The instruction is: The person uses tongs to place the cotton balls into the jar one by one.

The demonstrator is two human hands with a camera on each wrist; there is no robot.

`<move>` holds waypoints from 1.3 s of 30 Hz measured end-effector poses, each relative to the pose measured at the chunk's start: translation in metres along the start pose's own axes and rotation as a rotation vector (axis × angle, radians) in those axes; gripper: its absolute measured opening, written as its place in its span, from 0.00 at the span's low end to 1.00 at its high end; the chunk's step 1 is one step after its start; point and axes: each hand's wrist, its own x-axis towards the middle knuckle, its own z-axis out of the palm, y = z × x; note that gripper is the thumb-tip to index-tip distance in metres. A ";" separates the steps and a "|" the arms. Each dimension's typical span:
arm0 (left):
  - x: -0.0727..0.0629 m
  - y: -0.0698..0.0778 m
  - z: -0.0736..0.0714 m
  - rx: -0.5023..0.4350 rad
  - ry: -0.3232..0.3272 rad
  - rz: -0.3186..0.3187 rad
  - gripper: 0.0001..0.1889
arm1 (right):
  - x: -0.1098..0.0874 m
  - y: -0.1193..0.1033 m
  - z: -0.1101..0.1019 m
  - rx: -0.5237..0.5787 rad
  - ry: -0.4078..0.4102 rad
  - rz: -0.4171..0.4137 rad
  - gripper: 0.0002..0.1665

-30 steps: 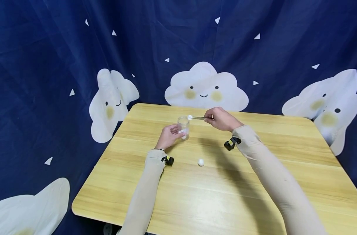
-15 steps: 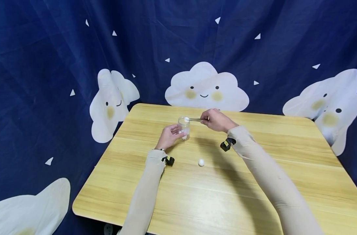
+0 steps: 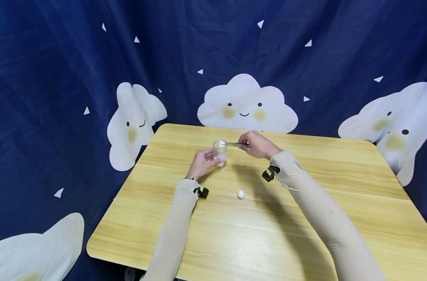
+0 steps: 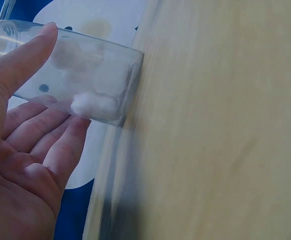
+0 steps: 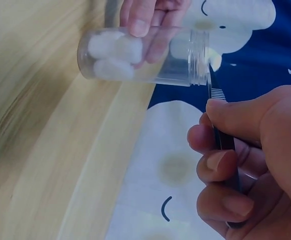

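Observation:
A clear jar [image 3: 220,151] with a threaded neck stands upright on the table, with several white cotton balls [image 5: 113,47] at its bottom. My left hand [image 3: 201,163] holds the jar low down, thumb on one side and fingers on the other, as the left wrist view shows. Tweezers [image 5: 217,93] are pinched between the thumb and fingers of my right hand [image 3: 258,144], pointing left toward the jar. At their tips a cotton ball [image 3: 222,143] sits right at the jar's mouth.
Another cotton ball [image 3: 241,194] lies on the wooden table [image 3: 213,249], nearer to me than the jar. Behind the table hangs a dark blue curtain [image 3: 185,47] printed with white clouds. Small black cameras [image 3: 271,173] are strapped to both wrists.
My right hand has moved left and slightly down, bringing the tweezers and cotton ball from beside the jar's rim to its mouth. The left hand and jar have stayed put.

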 end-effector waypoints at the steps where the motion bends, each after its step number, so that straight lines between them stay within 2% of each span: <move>1: 0.000 0.000 0.000 0.002 -0.001 -0.001 0.36 | 0.000 0.000 0.000 0.002 -0.003 0.004 0.05; 18: 0.000 0.001 0.000 0.010 -0.004 0.013 0.34 | 0.001 -0.002 0.002 -0.007 -0.003 -0.006 0.06; 39: -0.001 0.001 -0.001 0.011 -0.006 -0.002 0.36 | 0.000 -0.009 -0.003 -0.018 -0.047 0.010 0.08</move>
